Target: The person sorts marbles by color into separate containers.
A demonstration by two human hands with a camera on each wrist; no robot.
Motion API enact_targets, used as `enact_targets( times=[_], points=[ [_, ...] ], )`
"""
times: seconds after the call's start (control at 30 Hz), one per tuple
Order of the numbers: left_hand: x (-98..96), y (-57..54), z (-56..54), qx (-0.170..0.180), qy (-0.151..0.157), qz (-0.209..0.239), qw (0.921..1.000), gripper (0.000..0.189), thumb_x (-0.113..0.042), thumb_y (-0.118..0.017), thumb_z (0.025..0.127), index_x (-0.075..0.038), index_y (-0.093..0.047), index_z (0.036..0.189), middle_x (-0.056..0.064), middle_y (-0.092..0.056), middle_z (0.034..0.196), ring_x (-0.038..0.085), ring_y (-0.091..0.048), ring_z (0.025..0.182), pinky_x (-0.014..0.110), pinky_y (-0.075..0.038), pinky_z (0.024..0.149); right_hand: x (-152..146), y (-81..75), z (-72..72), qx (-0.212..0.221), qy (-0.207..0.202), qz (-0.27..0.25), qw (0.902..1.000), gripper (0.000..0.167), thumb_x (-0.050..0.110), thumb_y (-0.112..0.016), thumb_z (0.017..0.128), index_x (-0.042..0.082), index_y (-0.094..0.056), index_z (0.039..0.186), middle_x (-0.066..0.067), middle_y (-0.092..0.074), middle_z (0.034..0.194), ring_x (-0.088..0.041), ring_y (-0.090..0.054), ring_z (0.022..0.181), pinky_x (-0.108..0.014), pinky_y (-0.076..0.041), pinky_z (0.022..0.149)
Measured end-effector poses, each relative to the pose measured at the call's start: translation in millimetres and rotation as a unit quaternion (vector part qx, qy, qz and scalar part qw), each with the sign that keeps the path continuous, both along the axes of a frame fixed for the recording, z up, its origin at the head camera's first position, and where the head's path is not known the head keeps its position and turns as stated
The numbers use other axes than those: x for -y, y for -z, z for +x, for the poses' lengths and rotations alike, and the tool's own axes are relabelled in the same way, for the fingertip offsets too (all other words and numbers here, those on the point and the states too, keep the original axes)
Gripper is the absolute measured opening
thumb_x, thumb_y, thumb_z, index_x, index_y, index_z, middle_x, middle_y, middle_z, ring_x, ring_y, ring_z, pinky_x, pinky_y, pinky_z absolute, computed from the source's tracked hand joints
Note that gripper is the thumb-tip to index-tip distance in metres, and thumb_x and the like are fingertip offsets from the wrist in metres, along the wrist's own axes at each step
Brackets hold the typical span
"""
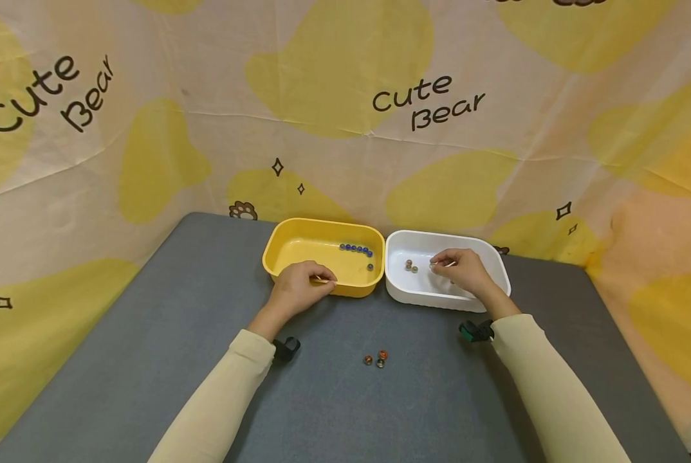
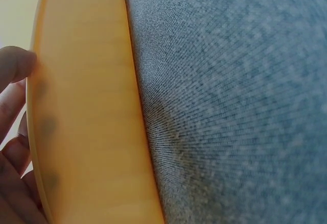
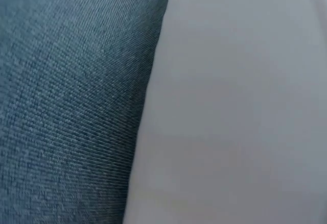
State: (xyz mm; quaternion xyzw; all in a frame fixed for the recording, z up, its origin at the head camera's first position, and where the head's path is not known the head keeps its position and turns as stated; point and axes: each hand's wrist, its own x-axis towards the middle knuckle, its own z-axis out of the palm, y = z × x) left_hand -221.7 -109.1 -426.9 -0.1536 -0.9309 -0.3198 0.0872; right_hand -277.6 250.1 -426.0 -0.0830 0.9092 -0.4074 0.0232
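Note:
My left hand point(image 1: 302, 287) grips the front rim of a yellow plastic tub point(image 1: 357, 290). In the left wrist view its thumb point(image 2: 19, 63) lies at the rim and the other fingers are behind the wall. Several blue marbles point(image 1: 354, 249) sit inside, most in a row towards the back right. Over the white tub point(image 1: 432, 299), my right hand point(image 1: 462, 269) reaches down inside, thumb and forefinger pinching a small marble mostly hidden by the fingertips. Several brownish marbles point(image 1: 408, 267) lie left of those fingers. The right wrist view shows only the white tub's outer wall point(image 3: 230, 101) and grey cloth.
Three reddish and dark marbles point(image 1: 383, 355) lie close together on the grey table point(image 1: 334, 411), between the forearms. The tubs stand side by side near the back edge. A yellow-patterned cloth point(image 1: 334, 71) hangs behind the table.

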Motion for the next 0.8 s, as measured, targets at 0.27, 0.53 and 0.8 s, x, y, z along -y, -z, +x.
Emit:
enact_targets(
  times=[0.27, 0.53, 0.8],
  points=[
    [-0.2, -0.4, -0.5, -0.004, 0.001, -0.005, 1.0, 0.005, -0.03, -0.071, 0.084, -0.026, -0.075, 0.084, -0.01, -0.07, 0.088, 0.009, -0.063, 0.082, 0.031, -0.05, 0.079, -2, 10.8, -12.2, 0.042, 0.017, 0.015, 0.9988, 0.023, 0.015, -0.067, 0.088, 0.001, -0.069, 0.107, -0.008, -0.064, 0.088, -0.018, -0.059, 0.072, -0.025, -0.049, 0.057],
    [-0.5, -1.1, -0.2, 0.0, 0.0, -0.005, 1.0, 0.005, -0.03, -0.071, 0.084, -0.026, -0.075, 0.085, -0.01, -0.069, 0.088, 0.009, -0.062, 0.082, 0.03, -0.049, 0.079, -1, 15.8, -18.2, 0.072, 0.023, 0.033, 0.9966, 0.024, 0.014, -0.067, 0.087, 0.0, -0.069, 0.107, -0.003, -0.062, 0.083, -0.013, -0.056, 0.07, -0.024, -0.047, 0.056],
    [-0.4, -1.1, -0.3, -0.004, 0.001, -0.003, 1.0, 0.005, -0.029, -0.071, 0.084, -0.025, -0.075, 0.085, -0.01, -0.069, 0.087, 0.008, -0.062, 0.081, 0.03, -0.049, 0.078, 0, 18.3, -21.6, 0.073, 0.019, 0.047, 0.9961, 0.023, 0.013, -0.068, 0.085, 0.0, -0.07, 0.104, 0.002, -0.061, 0.077, -0.009, -0.053, 0.068, -0.023, -0.047, 0.057]
  ],
)
